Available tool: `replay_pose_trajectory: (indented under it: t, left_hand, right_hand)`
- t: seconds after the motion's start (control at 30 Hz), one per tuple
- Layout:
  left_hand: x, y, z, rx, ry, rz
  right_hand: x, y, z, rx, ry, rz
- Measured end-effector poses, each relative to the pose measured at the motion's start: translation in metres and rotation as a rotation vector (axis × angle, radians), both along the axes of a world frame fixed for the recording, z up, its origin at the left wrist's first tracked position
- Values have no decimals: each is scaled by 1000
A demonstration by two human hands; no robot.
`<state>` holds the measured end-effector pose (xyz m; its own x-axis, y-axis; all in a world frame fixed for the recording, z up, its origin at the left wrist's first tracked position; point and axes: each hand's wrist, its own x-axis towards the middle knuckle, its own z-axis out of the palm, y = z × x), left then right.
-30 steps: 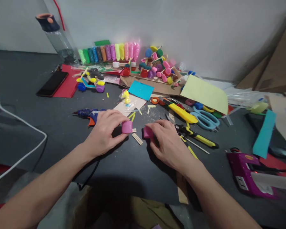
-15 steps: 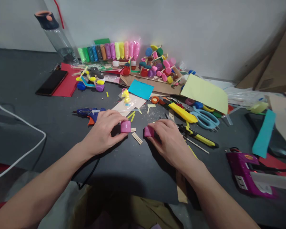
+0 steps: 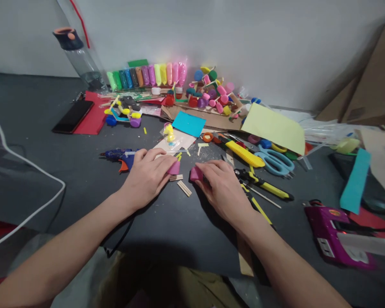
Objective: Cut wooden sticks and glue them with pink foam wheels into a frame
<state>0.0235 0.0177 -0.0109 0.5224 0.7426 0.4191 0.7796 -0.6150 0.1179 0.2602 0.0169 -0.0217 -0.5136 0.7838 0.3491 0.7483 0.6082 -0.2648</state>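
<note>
My left hand (image 3: 150, 173) pinches a small pink cap (image 3: 174, 168) between thumb and fingers, holding it tilted just above the dark table. Another pink cap (image 3: 196, 173) is gripped in my right hand (image 3: 223, 182), low over the tabletop. Between the hands lie two little bundles of short wooden sticks, one bundle (image 3: 184, 188) slanting toward me and one (image 3: 176, 178) beneath the left cap. Behind my left hand sits a blue glue gun (image 3: 115, 155) with an orange trigger, partly covered by the hand.
Right of my right hand lie a yellow cutter (image 3: 245, 154), blue-handled scissors (image 3: 276, 160) and yellow-black pliers (image 3: 269, 187). A toy car (image 3: 123, 113), a phone (image 3: 73, 116), clay packs (image 3: 147, 76) and a bottle (image 3: 83, 64) stand farther back. A purple power strip (image 3: 325, 235) is at right.
My left hand has turned its pink cap from upright to tilted. The right hand has shifted slightly left, its cap turned a little. The view has moved slightly.
</note>
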Motion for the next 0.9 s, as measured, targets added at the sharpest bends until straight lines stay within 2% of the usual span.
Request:
replay_pose_trajectory:
  t: [0.33,0.5,0.6,0.7,0.9]
  left_hand:
    - [2,1,1,71,-31,13]
    - [-1,-2,5,145,-121,33]
    - [-4,-3,8,188,-211,50]
    - [-6,-4,10,194,-312,24]
    - [-6,-8,6,178,-450,-37]
  right_hand:
    - [0,0,-4,1,-3,-33]
    - [-1,-2,8,69,56,-37]
    - [-6,-8,17,105,68,24]
    - [-13,-16,18,108,-17,97]
    - [-23,-23,12,151,-212,63]
